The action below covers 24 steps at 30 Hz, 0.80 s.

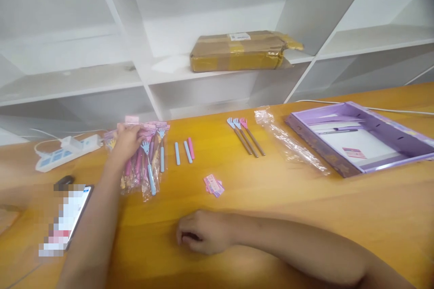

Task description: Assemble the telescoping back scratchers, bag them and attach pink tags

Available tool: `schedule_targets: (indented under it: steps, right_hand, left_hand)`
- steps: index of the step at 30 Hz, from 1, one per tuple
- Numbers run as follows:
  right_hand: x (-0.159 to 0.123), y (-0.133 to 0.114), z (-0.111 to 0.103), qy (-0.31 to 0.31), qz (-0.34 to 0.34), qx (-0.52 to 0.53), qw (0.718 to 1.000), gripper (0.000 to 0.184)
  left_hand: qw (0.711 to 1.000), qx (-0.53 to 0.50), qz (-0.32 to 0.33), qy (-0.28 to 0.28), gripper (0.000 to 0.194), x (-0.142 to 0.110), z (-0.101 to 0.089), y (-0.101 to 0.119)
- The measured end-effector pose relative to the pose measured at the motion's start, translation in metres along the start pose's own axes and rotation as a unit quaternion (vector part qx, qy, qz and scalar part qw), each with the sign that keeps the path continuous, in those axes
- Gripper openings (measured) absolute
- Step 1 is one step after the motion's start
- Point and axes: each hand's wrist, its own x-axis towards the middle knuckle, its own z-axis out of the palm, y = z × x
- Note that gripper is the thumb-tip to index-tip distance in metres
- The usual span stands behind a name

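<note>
My left hand (pixel 127 142) is over the top of a pile of back scratchers in clear plastic bags (pixel 149 167). Its fingers are closed on the header end of a bagged one. Curled on the table, my right hand (pixel 205 232) shows nothing in its fingers. Between the hands lie pink and blue handle tubes (pixel 185 151). Three bare back scratcher rods (pixel 244 136), with blue and pink hand-shaped heads, rest farther right. A small stack of pink cards (pixel 213 185) sits beyond my right hand.
A clear plastic bag (pixel 291 140) lies beside a purple tray (pixel 318 156) holding a pen (pixel 342 129) and a card. At left are a power strip (pixel 69 151) and a phone (pixel 79 214). A taped carton (pixel 237 52) rests on the shelf behind.
</note>
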Motion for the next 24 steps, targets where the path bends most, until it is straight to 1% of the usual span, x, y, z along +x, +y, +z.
schedule_targets:
  steps: [2,3,4,5,6,7,8,9,10,11,12,14,15,17,19,21,23,24]
  right_hand:
    - [-0.003,0.001,0.001,0.013,-0.009,-0.006,1.0,0.021]
    - [-0.005,0.001,0.002,0.035,-0.018,-0.013,0.999,0.022]
    - [-0.007,0.002,0.002,0.072,-0.032,-0.022,0.997,0.023]
    - [-0.008,0.002,0.001,0.126,-0.048,-0.031,0.99,0.023]
    - [-0.01,0.002,-0.002,0.194,-0.062,-0.038,0.978,0.022]
    - [-0.012,0.001,-0.005,0.268,-0.068,-0.041,0.96,0.02]
    - [-0.014,0.0,-0.01,0.338,-0.065,-0.04,0.938,0.019]
    - [-0.016,-0.001,-0.017,0.397,-0.052,-0.038,0.916,0.018]
    - [-0.02,-0.002,-0.023,0.439,-0.034,-0.035,0.897,0.021]
    - [-0.024,-0.002,-0.03,0.464,-0.016,-0.034,0.885,0.026]
    - [-0.029,-0.003,-0.036,0.474,-0.001,-0.039,0.88,0.03]
    - [-0.043,-0.002,-0.043,0.462,0.02,-0.075,0.883,0.033]
    - [-0.051,-0.001,-0.045,0.448,0.026,-0.105,0.888,0.03]
    - [-0.067,0.004,-0.043,0.417,0.033,-0.166,0.893,0.024]
    - [-0.079,0.012,-0.039,0.404,0.031,-0.208,0.89,0.023]
    - [-0.087,0.02,-0.038,0.405,0.031,-0.225,0.886,0.024]
    - [-0.092,0.027,-0.042,0.39,0.03,-0.23,0.891,0.027]
    - [-0.095,0.028,-0.045,0.375,0.027,-0.232,0.897,0.029]
  left_hand:
    - [0.998,-0.057,0.005,-0.003,0.026,-0.001,-0.014,0.01]
    - [0.996,-0.088,0.008,-0.005,0.022,-0.003,-0.023,0.016]
    - [0.994,-0.112,0.011,-0.007,0.021,-0.007,-0.031,0.024]
    - [0.991,-0.131,0.016,-0.012,0.022,-0.012,-0.039,0.033]
    - [0.989,-0.148,0.019,-0.015,0.026,-0.019,-0.046,0.045]
    - [0.985,-0.168,0.015,-0.024,0.03,-0.027,-0.051,0.058]
    - [0.979,-0.198,0.008,-0.051,0.032,-0.037,-0.053,0.072]
    - [0.968,-0.232,0.011,-0.092,0.033,-0.046,-0.052,0.088]
    - [0.956,-0.266,0.023,-0.122,0.033,-0.057,-0.049,0.105]
    - [0.94,-0.301,0.049,-0.149,0.034,-0.068,-0.042,0.122]
    - [0.919,-0.341,0.077,-0.181,0.034,-0.079,-0.032,0.139]
    - [0.87,-0.439,0.084,-0.211,0.036,-0.102,-0.007,0.17]
    - [0.841,-0.487,0.073,-0.223,0.037,-0.113,0.006,0.184]
    - [0.793,-0.566,0.037,-0.223,0.039,-0.134,0.033,0.204]
    - [0.749,-0.625,0.012,-0.221,0.039,-0.152,0.055,0.215]
    - [0.707,-0.668,-0.004,-0.233,0.044,-0.163,0.07,0.219]
    - [0.679,-0.691,-0.011,-0.248,0.053,-0.17,0.079,0.219]
    - [0.672,-0.696,-0.013,-0.253,0.056,-0.171,0.081,0.218]
